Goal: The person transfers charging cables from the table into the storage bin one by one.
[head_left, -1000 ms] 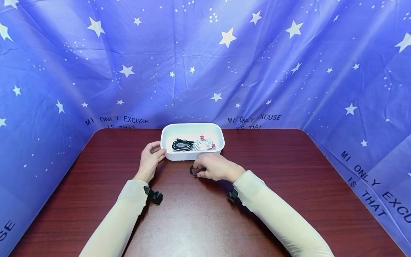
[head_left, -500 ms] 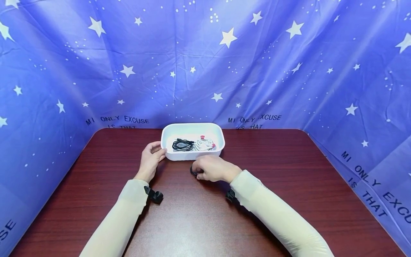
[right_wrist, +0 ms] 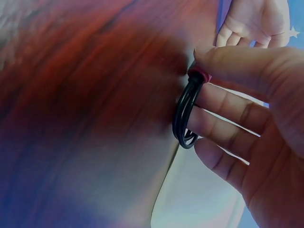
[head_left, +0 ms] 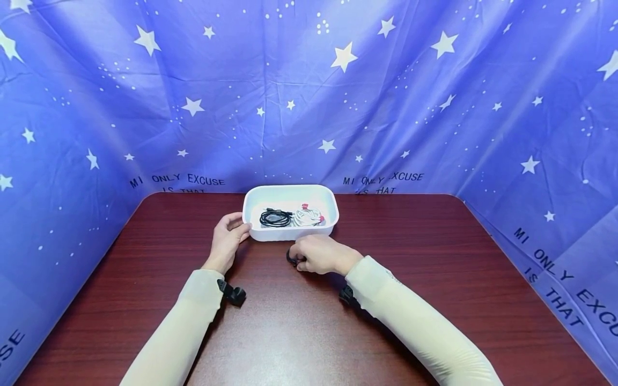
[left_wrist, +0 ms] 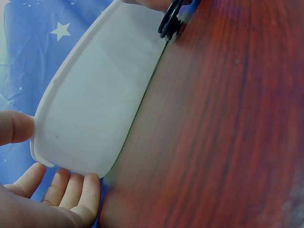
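Note:
A white plastic box (head_left: pixel 292 235) stands near the table's far edge. Inside it lie a coiled black cable (head_left: pixel 275 217) and, beside that, a coiled white cable (head_left: pixel 306 216) with red ends. My left hand (head_left: pixel 226 242) holds the box's near left corner, thumb at the rim and fingertips against the end wall in the left wrist view. Just in front of the box, my right hand (head_left: pixel 321 254) pinches another coiled black cable (right_wrist: pixel 184 114) between thumb and fingers, low over the table. A dark red piece (right_wrist: pixel 199 73) shows on this coil under the thumb.
The reddish-brown wooden table (head_left: pixel 285 332) extends toward me and to both sides. A blue curtain (head_left: pixel 309 96) with white stars hangs right behind the table and along its sides. Small black cameras (head_left: pixel 233 294) sit at the wrists.
My right hand has lowered slightly toward the tabletop with the black cable in its fingers, then stays nearly still. The left hand and the box keep their place.

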Motion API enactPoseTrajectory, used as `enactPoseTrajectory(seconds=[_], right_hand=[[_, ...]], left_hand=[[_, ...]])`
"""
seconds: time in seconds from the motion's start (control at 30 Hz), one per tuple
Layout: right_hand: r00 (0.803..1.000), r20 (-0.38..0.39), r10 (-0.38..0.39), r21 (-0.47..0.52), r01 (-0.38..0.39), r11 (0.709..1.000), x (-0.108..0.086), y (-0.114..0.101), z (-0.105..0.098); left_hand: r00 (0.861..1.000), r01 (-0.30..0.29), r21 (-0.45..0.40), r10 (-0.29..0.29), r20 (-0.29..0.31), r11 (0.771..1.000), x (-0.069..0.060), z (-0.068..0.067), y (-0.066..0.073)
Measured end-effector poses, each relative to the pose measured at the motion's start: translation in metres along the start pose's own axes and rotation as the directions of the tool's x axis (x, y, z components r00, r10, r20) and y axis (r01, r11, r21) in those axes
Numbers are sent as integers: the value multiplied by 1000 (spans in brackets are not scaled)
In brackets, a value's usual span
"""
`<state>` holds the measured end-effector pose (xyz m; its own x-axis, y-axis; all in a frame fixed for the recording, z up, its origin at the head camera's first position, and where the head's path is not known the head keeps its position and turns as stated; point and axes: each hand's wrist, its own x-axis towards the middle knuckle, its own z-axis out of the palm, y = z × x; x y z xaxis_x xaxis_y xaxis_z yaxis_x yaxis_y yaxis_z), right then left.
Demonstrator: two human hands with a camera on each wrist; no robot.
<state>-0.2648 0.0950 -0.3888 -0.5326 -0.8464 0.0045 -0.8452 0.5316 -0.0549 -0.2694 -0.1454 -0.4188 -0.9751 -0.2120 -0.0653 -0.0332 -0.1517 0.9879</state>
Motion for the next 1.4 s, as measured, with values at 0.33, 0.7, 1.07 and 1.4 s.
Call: enactPoseTrajectory(seconds=[0.33,0.7,1.07,1.4], right_hand=[[1000,-2,-20,12,20,1000,2,1,3],[999,-20,-30,8,30,1000,1,2,5],[998,-44,-44,26,45,999,0,0,5],[994,-84,-63,34,66,997,0,-3,4]], left_hand=[[1000,2,-3,-2,5,1000,1,1,0],[1000,3,-7,-3,7,1000,1,1,0],[1000,9,3,-9,7,1000,2,1,0],[1000,-8,7,9,-5,1000,-1,1,1]])
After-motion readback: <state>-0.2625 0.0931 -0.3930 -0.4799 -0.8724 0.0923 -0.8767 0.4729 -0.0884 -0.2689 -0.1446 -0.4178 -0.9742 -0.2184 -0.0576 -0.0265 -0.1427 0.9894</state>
